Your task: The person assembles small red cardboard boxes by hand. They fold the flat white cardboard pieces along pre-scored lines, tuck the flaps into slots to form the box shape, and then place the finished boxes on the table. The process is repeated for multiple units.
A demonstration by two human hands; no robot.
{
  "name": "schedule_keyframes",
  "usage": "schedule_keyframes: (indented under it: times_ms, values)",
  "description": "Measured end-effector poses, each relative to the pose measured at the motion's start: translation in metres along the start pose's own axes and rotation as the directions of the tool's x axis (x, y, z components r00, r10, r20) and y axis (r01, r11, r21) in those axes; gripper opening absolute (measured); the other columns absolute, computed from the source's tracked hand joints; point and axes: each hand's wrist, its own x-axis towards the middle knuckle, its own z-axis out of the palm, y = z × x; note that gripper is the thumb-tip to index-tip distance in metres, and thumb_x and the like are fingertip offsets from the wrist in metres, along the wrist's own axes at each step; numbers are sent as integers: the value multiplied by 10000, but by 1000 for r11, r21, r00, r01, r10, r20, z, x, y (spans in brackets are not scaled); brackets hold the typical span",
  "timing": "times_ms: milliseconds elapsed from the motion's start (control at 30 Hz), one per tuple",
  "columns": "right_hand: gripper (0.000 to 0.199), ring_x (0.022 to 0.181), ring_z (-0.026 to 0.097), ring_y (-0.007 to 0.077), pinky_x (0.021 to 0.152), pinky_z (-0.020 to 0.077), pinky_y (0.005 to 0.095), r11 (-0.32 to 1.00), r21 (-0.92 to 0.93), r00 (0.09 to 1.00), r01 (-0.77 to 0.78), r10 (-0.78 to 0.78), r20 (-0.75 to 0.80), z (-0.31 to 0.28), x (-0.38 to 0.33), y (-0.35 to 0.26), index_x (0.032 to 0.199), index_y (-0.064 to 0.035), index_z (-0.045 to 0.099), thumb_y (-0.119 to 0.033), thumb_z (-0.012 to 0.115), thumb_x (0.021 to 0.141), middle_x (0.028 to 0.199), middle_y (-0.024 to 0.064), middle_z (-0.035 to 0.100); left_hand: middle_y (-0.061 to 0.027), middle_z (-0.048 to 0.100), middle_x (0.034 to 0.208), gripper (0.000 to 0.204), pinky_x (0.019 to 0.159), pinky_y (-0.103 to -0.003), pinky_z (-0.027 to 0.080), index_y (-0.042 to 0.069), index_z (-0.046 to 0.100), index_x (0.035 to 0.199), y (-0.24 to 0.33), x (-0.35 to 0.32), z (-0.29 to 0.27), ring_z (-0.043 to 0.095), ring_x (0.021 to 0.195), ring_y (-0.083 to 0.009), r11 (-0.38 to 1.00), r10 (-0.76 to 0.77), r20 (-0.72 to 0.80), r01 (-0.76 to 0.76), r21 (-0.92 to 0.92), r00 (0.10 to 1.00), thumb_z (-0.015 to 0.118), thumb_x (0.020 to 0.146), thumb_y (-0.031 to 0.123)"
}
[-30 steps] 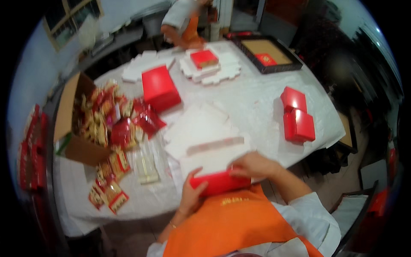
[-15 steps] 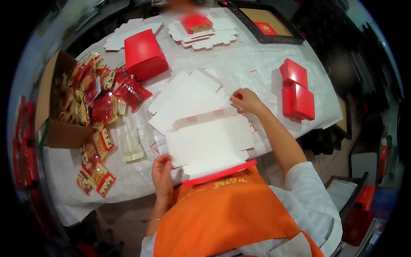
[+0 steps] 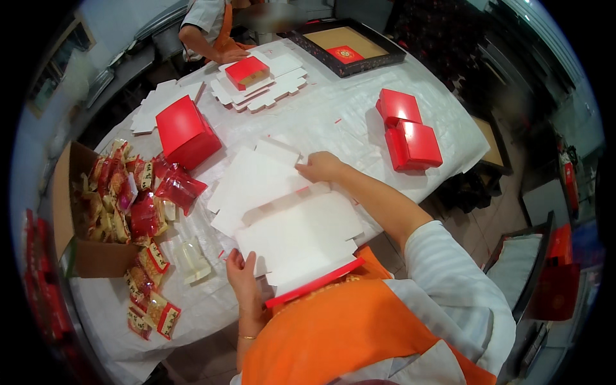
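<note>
A white cardboard box blank (image 3: 301,231) lies in front of me, its red edge (image 3: 314,282) against my orange apron and its far flap bent up. At its left edge is my left hand (image 3: 245,282), thumb and fingers a little apart, nothing visible between them. My right hand (image 3: 324,168) reaches to the far right corner, above the bent-up flap. Its fingers are closed together beside the edge of more flat white blanks (image 3: 260,170); whether they pinch anything is hidden. Those blanks lie spread behind the front one.
Left stand an open carton (image 3: 99,258) of wrapped snacks (image 3: 146,215) and a large red box (image 3: 186,131). Red boxes (image 3: 414,144) sit at right. Farther off are stacked blanks with an open red box (image 3: 247,72), a co-worker's hand (image 3: 234,56), and a dark tray (image 3: 346,48).
The view has shifted, so the table appears lower and farther left, and a co-worker's arm now shows. Both my hands remain beside the box blank, which still lies flat with its far flap raised.
</note>
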Motion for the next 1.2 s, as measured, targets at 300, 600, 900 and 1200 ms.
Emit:
schedule_keyframes:
  times_ms: [300, 600, 900, 1200]
  values:
    - [346, 754, 595, 134, 665, 520, 296, 800, 596, 966, 75, -207, 156, 0, -34, 18, 1154, -104, 653, -404, 592, 992, 875, -8, 592, -164, 685, 1161, 573, 906, -344, 523, -72, 523, 1326, -20, 12, -12, 660, 1041, -229, 928, 191, 49, -197, 316, 980, 759, 827, 80]
    - [739, 1237, 606, 268, 1063, 478, 398, 27, 970, 904, -241, -356, 235, 23, -61, 86, 1440, 47, 467, -567, 442, 1029, 1361, 186, 605, -145, 624, 1275, 615, 979, -326, 495, -48, 480, 1395, -15, 6, 3, 616, 1132, -206, 975, 196, 134, -207, 78, 971, 707, 825, -9]
    - [629, 1201, 622, 292, 1054, 503, 440, -293, 940, 980, -172, -147, 134, 64, -127, 92, 1463, 29, 406, -294, 645, 979, 1377, 180, 579, -150, 612, 1274, 611, 954, -323, 511, -62, 421, 1425, 1, 0, 12, 617, 1103, -208, 971, -79, 216, 124, -203, 973, 664, 864, -37]
    - [603, 1131, 641, 231, 974, 543, 387, 279, 960, 998, -15, -52, 31, 54, -119, 70, 1423, 4, 449, -55, 703, 880, 1298, 139, 613, -220, 610, 1280, 640, 962, -343, 498, -93, 421, 1403, -12, 20, 15, 619, 1126, -236, 940, 190, 122, -216, 264, 974, 711, 857, 73]
